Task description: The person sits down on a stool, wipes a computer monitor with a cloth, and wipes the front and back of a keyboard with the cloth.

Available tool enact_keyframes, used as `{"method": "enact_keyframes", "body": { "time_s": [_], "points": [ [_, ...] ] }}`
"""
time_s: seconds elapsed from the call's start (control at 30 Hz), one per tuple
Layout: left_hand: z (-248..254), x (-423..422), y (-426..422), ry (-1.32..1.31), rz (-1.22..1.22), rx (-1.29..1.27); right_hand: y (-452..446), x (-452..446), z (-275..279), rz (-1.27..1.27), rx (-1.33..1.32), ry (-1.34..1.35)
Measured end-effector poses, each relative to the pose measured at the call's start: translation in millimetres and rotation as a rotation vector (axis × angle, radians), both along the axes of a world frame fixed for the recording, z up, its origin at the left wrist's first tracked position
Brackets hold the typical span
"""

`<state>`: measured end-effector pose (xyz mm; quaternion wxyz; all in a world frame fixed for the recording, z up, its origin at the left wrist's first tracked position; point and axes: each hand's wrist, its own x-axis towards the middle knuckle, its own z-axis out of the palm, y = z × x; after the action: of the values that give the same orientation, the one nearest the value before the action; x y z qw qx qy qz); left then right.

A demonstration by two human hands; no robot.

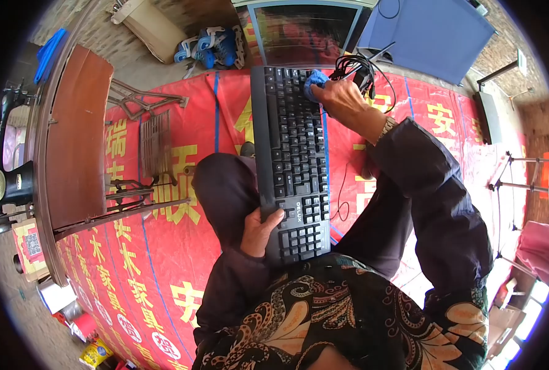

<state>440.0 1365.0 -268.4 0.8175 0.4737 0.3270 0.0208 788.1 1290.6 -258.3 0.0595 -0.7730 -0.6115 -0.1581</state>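
A black computer keyboard [296, 148] stands lengthwise in front of me, its number pad end close to my body. My left hand [261, 232] grips its left edge near that end, thumb over the keys and the other fingers hidden underneath. At the far right corner, my right hand [343, 103] presses a crumpled blue cloth [315, 85] against the keys. Black cables [362, 69] lie bundled just beyond my right hand.
Red sheeting with yellow characters [163, 259] covers the floor. On the left stands a sewing machine [6, 160] on a wooden table [77, 135]. A screen-fronted cabinet [305, 31] and blue roller skates [216, 49] are ahead. A blue panel [431, 37] leans at upper right.
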Motion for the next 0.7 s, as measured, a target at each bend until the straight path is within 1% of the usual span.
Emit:
{"method": "enact_keyframes", "body": {
  "time_s": [0.1,0.17,0.2,0.3,0.33,0.43,0.5,0.57,0.6,0.7],
  "points": [
    [1.3,0.0,-0.8,0.007,0.009,0.002,-21.3,-7.4,11.8,0.036,-0.013,0.078],
    [7.7,0.9,0.0,0.003,-0.005,0.028,-35.8,-9.2,21.9,-0.086,0.056,0.215],
    [9.5,2.0,-0.1,-0.006,-0.019,0.055,-43.8,-11.7,25.1,-0.176,0.023,0.242],
    [5.2,0.2,-0.7,0.001,-0.025,0.089,-66.7,-35.0,30.3,-0.169,0.078,0.194],
    [13.8,2.2,-0.7,0.012,-0.045,0.102,-69.4,-42.6,31.7,-0.150,0.035,0.171],
    [8.8,1.3,-1.2,0.002,-0.048,0.088,-57.1,-50.6,24.6,-0.139,0.009,0.192],
    [10.1,1.9,-4.2,0.010,-0.033,0.057,-43.8,-50.4,10.9,-0.120,0.041,0.173],
    [10.9,1.7,-6.6,0.020,-0.018,0.024,-33.2,-60.0,9.0,-0.020,0.056,0.030],
    [10.5,1.6,-7.1,0.012,-0.012,0.014,-38.3,-69.5,7.7,-0.007,-0.014,0.073],
    [6.8,1.7,-5.0,0.008,-0.014,0.036,-59.9,-85.9,17.7,-0.013,-0.051,0.120]
  ]
}}
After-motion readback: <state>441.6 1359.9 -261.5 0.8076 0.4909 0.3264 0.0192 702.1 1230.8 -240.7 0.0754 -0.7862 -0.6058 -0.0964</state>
